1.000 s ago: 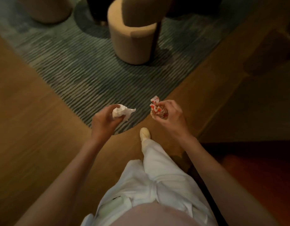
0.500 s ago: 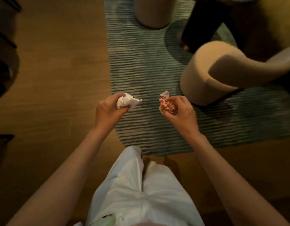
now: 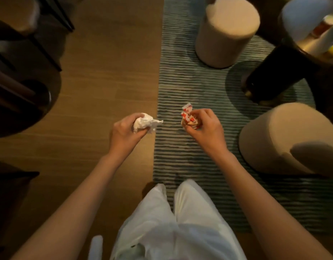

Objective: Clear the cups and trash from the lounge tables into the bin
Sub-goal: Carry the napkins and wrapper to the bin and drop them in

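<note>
Clutching a crumpled white napkin [image 3: 145,123], the left hand [image 3: 124,132] matches the right hand [image 3: 206,126] pinching a red-and-white wrapper [image 3: 189,119]; both look light, soft, squeezable anywhere.

Warm, dim light falls on the wooden floor [image 3: 98,87] under me. To my right a striped grey-green rug [image 3: 191,87] carries two beige round stools [image 3: 225,34] and a dark table base [image 3: 274,79].
</note>
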`<state>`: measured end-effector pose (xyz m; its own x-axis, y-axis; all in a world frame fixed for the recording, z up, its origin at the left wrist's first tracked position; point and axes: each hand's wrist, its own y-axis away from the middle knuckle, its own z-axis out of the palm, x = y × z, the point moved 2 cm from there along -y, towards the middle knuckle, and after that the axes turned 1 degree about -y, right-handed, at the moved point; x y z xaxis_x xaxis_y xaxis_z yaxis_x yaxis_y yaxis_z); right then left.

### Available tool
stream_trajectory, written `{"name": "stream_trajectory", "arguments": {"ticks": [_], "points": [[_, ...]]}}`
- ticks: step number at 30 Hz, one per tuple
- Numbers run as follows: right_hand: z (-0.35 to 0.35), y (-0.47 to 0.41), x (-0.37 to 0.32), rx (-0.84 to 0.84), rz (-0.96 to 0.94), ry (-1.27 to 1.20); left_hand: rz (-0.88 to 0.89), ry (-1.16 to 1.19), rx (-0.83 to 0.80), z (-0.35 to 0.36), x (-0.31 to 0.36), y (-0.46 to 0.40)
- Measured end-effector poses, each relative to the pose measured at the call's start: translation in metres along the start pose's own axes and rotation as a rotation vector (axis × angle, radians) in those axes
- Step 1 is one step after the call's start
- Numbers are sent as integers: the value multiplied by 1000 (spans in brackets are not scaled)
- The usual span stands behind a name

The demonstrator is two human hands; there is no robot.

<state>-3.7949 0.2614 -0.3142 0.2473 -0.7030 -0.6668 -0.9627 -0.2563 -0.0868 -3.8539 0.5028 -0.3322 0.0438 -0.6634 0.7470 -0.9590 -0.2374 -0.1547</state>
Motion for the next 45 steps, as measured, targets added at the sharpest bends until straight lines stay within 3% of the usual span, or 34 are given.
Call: {"name": "stream_trajectory", "arguments": {"ticks": [14, 19, 25, 36, 45], "points": [[70, -289, -26, -55, -53, 18, -42, -12, 80, -17, -70, -265], [97, -400, -57, -108, -61, -9, 7, -76, 114, -44, -87, -368], [155, -521, -107, -184, -114, 9, -64, -94, 162, -91, -143, -465], [235, -719, -173, -89, -21, 18, 20, -43, 49, -154, -247, -697], [249, -913, -139, -10, 70, 45, 135, 21, -50, -120, -274, -930]]}}
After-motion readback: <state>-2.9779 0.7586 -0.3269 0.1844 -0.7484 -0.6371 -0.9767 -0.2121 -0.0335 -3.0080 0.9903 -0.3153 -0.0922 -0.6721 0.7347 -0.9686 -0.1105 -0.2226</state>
